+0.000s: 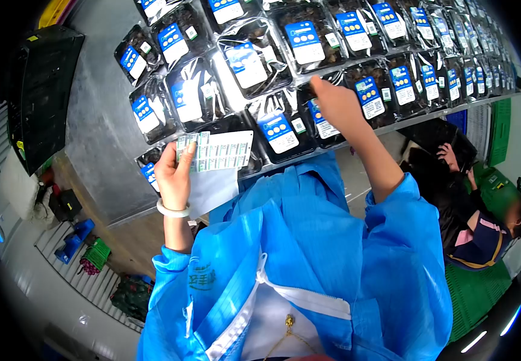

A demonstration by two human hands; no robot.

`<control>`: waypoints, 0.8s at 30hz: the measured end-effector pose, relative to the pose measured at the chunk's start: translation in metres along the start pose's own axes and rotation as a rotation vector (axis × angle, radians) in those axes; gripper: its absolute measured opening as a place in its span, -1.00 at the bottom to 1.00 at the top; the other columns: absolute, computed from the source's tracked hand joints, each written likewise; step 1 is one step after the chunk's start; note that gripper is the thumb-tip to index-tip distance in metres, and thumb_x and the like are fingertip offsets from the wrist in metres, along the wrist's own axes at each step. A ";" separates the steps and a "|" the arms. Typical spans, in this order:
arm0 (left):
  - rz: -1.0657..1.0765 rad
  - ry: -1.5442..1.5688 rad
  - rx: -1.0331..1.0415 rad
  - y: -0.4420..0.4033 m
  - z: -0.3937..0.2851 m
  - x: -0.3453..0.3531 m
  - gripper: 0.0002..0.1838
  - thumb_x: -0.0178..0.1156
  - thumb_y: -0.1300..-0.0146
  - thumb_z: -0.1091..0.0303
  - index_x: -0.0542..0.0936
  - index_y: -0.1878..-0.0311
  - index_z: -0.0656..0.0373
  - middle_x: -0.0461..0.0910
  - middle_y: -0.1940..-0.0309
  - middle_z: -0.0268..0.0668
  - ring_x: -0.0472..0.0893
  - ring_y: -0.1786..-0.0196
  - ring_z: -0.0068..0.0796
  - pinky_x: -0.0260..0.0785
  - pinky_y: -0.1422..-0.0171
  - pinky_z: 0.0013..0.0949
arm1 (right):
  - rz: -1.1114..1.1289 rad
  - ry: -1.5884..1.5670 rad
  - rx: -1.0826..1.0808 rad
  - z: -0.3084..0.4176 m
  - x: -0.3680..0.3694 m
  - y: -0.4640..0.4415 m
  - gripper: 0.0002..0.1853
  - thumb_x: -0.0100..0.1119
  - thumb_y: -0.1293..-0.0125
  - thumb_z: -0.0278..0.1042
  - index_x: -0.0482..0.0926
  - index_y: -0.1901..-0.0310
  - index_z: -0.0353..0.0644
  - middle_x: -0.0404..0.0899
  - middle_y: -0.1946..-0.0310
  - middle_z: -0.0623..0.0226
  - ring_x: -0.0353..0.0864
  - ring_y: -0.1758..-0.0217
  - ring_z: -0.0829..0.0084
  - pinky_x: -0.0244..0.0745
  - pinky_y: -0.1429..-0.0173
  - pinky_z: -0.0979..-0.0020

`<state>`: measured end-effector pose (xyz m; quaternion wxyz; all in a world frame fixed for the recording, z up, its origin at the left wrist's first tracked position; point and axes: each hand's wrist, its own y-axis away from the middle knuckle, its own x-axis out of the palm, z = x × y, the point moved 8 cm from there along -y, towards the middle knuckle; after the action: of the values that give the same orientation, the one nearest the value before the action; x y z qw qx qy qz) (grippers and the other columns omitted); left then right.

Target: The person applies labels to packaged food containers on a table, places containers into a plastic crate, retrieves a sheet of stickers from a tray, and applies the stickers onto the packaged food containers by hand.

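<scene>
My left hand [175, 174], a pale bangle at its wrist, is closed on a sheet of stickers [221, 150] with rows of small green-and-white labels. A plain white sheet [212, 189] hangs below it. My right hand [339, 108] is over a film-wrapped black tray [326, 129] with a blue-and-white label, in the row nearest me. Its fingers are curled together; whatever they may hold is hidden. Left of it lies another wrapped tray [278, 129] with a blue label and a small white-and-green sticker. Dark contents show through the film.
Rows of similar wrapped trays [305, 39] cover the metal table [101, 120] toward the far right. A black crate [44, 96] stands at the left. At right, another person [477, 222] bends by a dark box [444, 138] and green crates [474, 295].
</scene>
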<state>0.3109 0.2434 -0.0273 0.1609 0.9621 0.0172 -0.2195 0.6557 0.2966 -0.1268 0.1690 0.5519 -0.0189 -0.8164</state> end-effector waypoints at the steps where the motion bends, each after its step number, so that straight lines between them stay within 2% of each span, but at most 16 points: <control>1: 0.001 -0.016 0.005 0.002 0.004 -0.006 -0.85 0.27 -0.37 0.40 0.63 0.15 0.31 0.64 0.34 -0.48 0.43 0.27 -0.79 0.29 0.20 -0.62 | -0.030 0.105 0.015 0.000 -0.001 -0.001 -0.73 0.22 -0.20 -0.40 0.37 0.11 -0.16 0.63 0.36 0.16 0.69 0.29 0.07 0.54 0.32 0.11; 3: -0.048 -0.033 0.010 0.005 0.009 -0.019 -0.86 0.28 -0.36 0.40 0.61 0.20 0.30 0.59 0.40 -0.50 0.38 0.33 -0.80 0.25 0.27 -0.62 | -0.068 0.095 0.132 0.004 -0.021 0.000 -0.68 0.33 -0.20 -0.31 0.39 0.14 -0.18 0.64 0.40 0.18 0.70 0.33 0.12 0.54 0.34 0.17; 5: -0.098 0.027 -0.009 0.007 0.006 -0.025 -0.86 0.28 -0.36 0.40 0.60 0.23 0.29 0.55 0.44 -0.52 0.35 0.36 -0.80 0.22 0.30 -0.61 | -0.039 -0.396 0.222 0.012 -0.020 -0.002 -0.66 0.39 -0.21 -0.32 0.39 0.17 -0.24 0.63 0.36 0.13 0.67 0.37 0.19 0.54 0.28 0.25; 6: -0.086 0.011 -0.002 0.008 0.008 -0.026 -0.86 0.28 -0.36 0.40 0.60 0.23 0.30 0.55 0.45 -0.52 0.35 0.37 -0.79 0.22 0.31 -0.60 | -0.027 -0.675 0.214 0.026 -0.012 -0.004 -0.70 0.38 -0.23 -0.35 0.42 0.21 -0.27 0.62 0.37 0.20 0.65 0.39 0.38 0.53 0.26 0.36; 7: -0.071 -0.005 0.004 0.009 0.010 -0.027 -0.86 0.28 -0.36 0.40 0.60 0.23 0.30 0.55 0.45 -0.52 0.34 0.37 -0.79 0.22 0.32 -0.60 | 0.063 -0.861 0.175 0.046 -0.003 -0.003 -0.73 0.35 -0.24 -0.42 0.42 0.19 -0.27 0.60 0.39 0.26 0.63 0.35 0.49 0.52 0.22 0.40; 8: -0.055 -0.020 0.013 0.009 0.012 -0.028 -0.86 0.28 -0.36 0.40 0.60 0.24 0.30 0.54 0.46 -0.52 0.34 0.38 -0.79 0.22 0.32 -0.60 | 0.153 -0.863 0.112 0.062 0.006 -0.006 -0.74 0.33 -0.23 -0.46 0.41 0.19 -0.26 0.59 0.39 0.27 0.62 0.34 0.50 0.51 0.21 0.41; 9: -0.028 -0.051 0.019 0.010 0.014 -0.028 -0.86 0.29 -0.35 0.40 0.60 0.23 0.30 0.58 0.48 -0.46 0.36 0.38 -0.79 0.24 0.33 -0.58 | 0.241 -0.860 0.046 0.078 0.014 -0.008 -0.76 0.32 -0.23 -0.49 0.41 0.20 -0.26 0.58 0.40 0.27 0.61 0.33 0.50 0.50 0.19 0.42; 10: -0.007 -0.107 0.029 0.010 0.014 -0.028 -0.86 0.30 -0.34 0.40 0.60 0.24 0.30 0.58 0.49 -0.44 0.37 0.39 -0.78 0.25 0.34 -0.57 | 0.220 -0.844 -0.024 0.090 0.013 -0.012 -0.78 0.25 -0.18 -0.56 0.40 0.21 -0.28 0.59 0.41 0.14 0.63 0.31 0.25 0.50 0.18 0.28; 14: 0.016 -0.173 0.079 0.013 -0.005 -0.024 -0.86 0.31 -0.32 0.41 0.61 0.26 0.30 0.60 0.52 -0.37 0.39 0.43 -0.75 0.30 0.36 -0.52 | 0.217 -0.679 -0.142 0.113 0.028 -0.025 -0.75 0.18 -0.05 -0.70 0.38 0.25 -0.26 0.52 0.41 0.14 0.60 0.24 0.13 0.46 0.19 0.18; 17: 0.035 -0.097 0.069 0.012 0.001 -0.021 -0.86 0.31 -0.31 0.41 0.63 0.24 0.30 0.63 0.50 -0.33 0.43 0.44 -0.73 0.32 0.35 -0.50 | -0.006 -0.181 -0.320 0.130 0.031 -0.024 -0.88 0.10 -0.18 -0.60 0.44 0.23 -0.25 0.56 0.37 0.13 0.62 0.17 0.07 0.53 0.15 0.17; 18: 0.056 -0.114 0.078 0.011 0.001 -0.019 -0.87 0.31 -0.31 0.41 0.63 0.23 0.30 0.64 0.50 -0.32 0.47 0.44 -0.72 0.34 0.34 -0.50 | 0.038 -0.045 -0.265 0.131 0.034 -0.024 -0.88 0.06 -0.24 -0.53 0.47 0.18 -0.23 0.57 0.36 0.17 0.64 0.19 0.06 0.56 0.14 0.17; 19: 0.067 -0.125 0.078 0.011 -0.003 -0.019 -0.87 0.32 -0.30 0.41 0.64 0.22 0.30 0.66 0.48 -0.30 0.52 0.42 -0.70 0.37 0.32 -0.50 | -0.049 0.097 -0.271 0.135 0.024 -0.023 -0.82 0.19 -0.20 -0.43 0.47 0.17 -0.21 0.58 0.38 0.20 0.66 0.22 0.08 0.56 0.17 0.16; 21: 0.067 -0.042 0.069 0.009 -0.003 -0.016 -0.87 0.32 -0.30 0.41 0.65 0.22 0.29 0.66 0.48 -0.28 0.55 0.42 -0.67 0.39 0.30 -0.48 | -0.104 -0.157 -0.242 0.138 -0.005 -0.020 -0.73 0.33 -0.17 -0.29 0.47 0.22 -0.22 0.61 0.37 0.20 0.68 0.25 0.11 0.55 0.19 0.17; 22: 0.086 -0.039 0.080 0.008 -0.006 -0.013 -0.87 0.32 -0.30 0.41 0.65 0.22 0.29 0.66 0.48 -0.28 0.55 0.42 -0.66 0.40 0.29 -0.47 | 0.117 -0.493 -0.072 0.137 -0.002 -0.023 -0.61 0.44 -0.14 -0.26 0.48 0.11 -0.24 0.65 0.28 0.18 0.67 0.23 0.19 0.55 0.18 0.28; 23: 0.110 -0.038 0.091 0.007 -0.010 -0.009 -0.86 0.32 -0.29 0.40 0.65 0.22 0.29 0.66 0.48 -0.29 0.55 0.42 -0.65 0.40 0.29 -0.47 | 0.214 -0.801 -0.037 0.151 -0.010 -0.019 -0.60 0.42 -0.20 -0.24 0.49 0.05 -0.23 0.65 0.19 0.18 0.66 0.15 0.22 0.54 0.07 0.31; 24: 0.139 -0.057 0.116 0.005 -0.017 -0.004 -0.86 0.33 -0.28 0.39 0.65 0.22 0.28 0.66 0.48 -0.29 0.56 0.42 -0.64 0.41 0.28 -0.46 | 0.121 -0.846 -0.160 0.170 -0.028 -0.015 -0.54 0.40 -0.18 -0.11 0.50 0.02 -0.22 0.64 0.20 0.17 0.65 0.16 0.16 0.52 0.09 0.25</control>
<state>0.3150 0.2441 -0.0091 0.1204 0.9620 -0.0670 -0.2356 0.5074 0.2926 -0.0384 0.2363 0.1517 -0.0555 -0.9582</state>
